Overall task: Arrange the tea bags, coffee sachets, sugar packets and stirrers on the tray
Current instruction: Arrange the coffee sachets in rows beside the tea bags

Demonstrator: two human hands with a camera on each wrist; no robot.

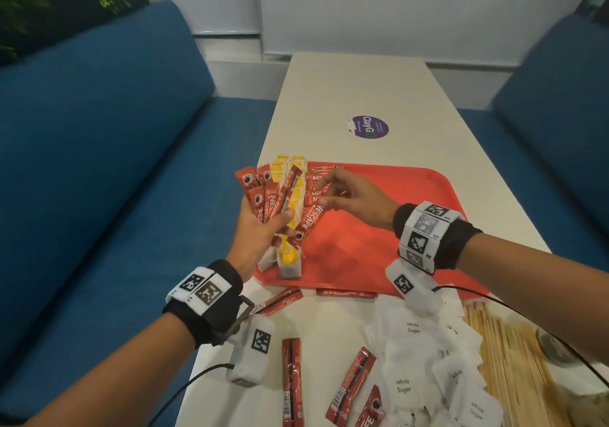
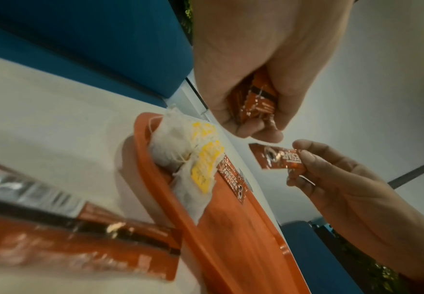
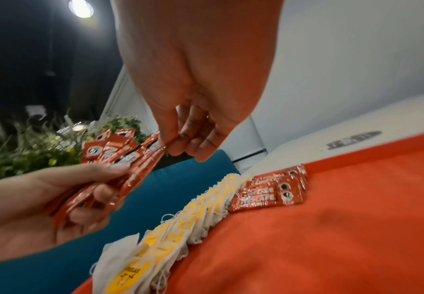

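Note:
My left hand [image 1: 260, 232] grips a fanned bunch of red coffee sachets [image 1: 263, 192] above the left rim of the red tray [image 1: 395, 212]. Close beside the bunch, my right hand [image 1: 349, 199] pinches a single red coffee sachet [image 1: 309, 222] between thumb and fingers; the left wrist view shows that single sachet [image 2: 279, 157] apart from the bunch [image 2: 256, 103]. Along the tray's left side lies a row of tea bags [image 3: 193, 214] with yellow tags. A short stack of coffee sachets [image 3: 271, 193] rests at the tray's far left corner.
On the white table in front of the tray lie loose coffee sachets [image 1: 291, 380], a heap of white sugar packets [image 1: 412, 354] and a spread of wooden stirrers [image 1: 507, 354]. A purple sticker [image 1: 369, 127] marks the table beyond. Blue sofas [image 1: 99, 130] flank both sides.

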